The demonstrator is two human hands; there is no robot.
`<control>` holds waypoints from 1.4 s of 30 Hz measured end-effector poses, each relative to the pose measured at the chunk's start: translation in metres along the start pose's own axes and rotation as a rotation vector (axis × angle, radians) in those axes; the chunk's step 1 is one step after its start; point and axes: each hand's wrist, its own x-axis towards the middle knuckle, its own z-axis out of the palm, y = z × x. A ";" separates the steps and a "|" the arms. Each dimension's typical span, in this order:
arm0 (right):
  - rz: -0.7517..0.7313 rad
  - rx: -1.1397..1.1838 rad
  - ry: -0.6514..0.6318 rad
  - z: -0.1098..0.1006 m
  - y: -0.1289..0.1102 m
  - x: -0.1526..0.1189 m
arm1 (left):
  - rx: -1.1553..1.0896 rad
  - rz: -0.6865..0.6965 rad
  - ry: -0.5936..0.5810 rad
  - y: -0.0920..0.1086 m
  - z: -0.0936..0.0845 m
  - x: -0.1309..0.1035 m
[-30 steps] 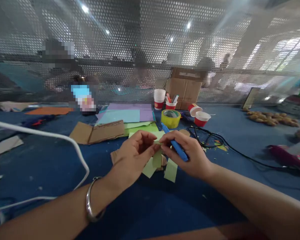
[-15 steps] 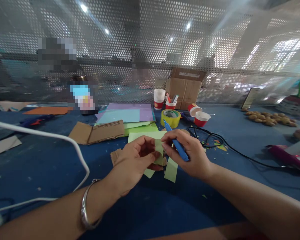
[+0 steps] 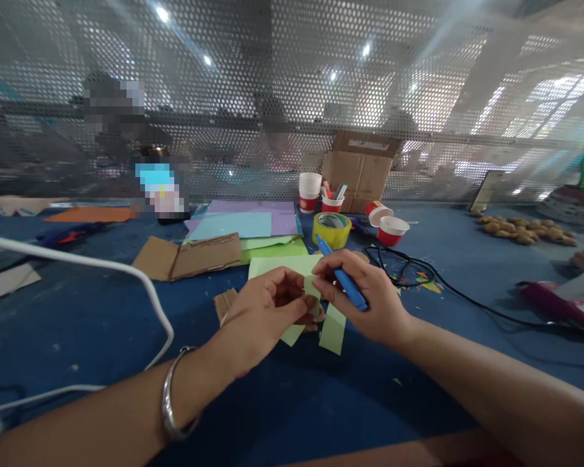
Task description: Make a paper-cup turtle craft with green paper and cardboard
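My left hand (image 3: 263,311) pinches a small light green paper piece (image 3: 313,296) between thumb and fingers. My right hand (image 3: 365,292) has a blue pen (image 3: 343,275) lying across it, its tip pointing up and left, while thumb and index fingertips meet the top edge of the green piece. Under the hands lie a green strip (image 3: 333,329), a larger green sheet (image 3: 272,264) and bits of brown cardboard (image 3: 224,305), partly hidden by my fingers.
Behind are folded cardboard (image 3: 207,256), a purple sheet (image 3: 285,220), yellow tape (image 3: 331,231), a white-and-red cup (image 3: 392,231) and a cup of markers (image 3: 331,203). A white cable (image 3: 160,305) curves at left; a black cable (image 3: 460,297) and a purple tool (image 3: 555,309) are at right.
The small green piece has shifted slightly down and to the right between my hands and tilted a little. The blue pen's tip has moved slightly left and down.
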 end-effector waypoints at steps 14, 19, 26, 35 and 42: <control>0.006 0.023 0.030 0.000 -0.001 0.001 | 0.040 0.046 0.006 0.008 -0.007 0.001; 0.056 0.016 0.111 -0.003 -0.002 0.003 | 0.026 0.172 0.250 0.014 -0.029 0.013; 0.134 -0.025 0.221 -0.021 0.016 0.008 | -0.087 0.333 0.443 0.019 -0.041 0.020; 0.209 -0.360 0.078 -0.042 0.045 0.014 | -0.082 0.299 0.441 0.020 -0.038 0.018; 0.286 -0.572 -0.127 -0.042 0.063 0.017 | -0.106 0.365 0.547 0.025 -0.044 0.023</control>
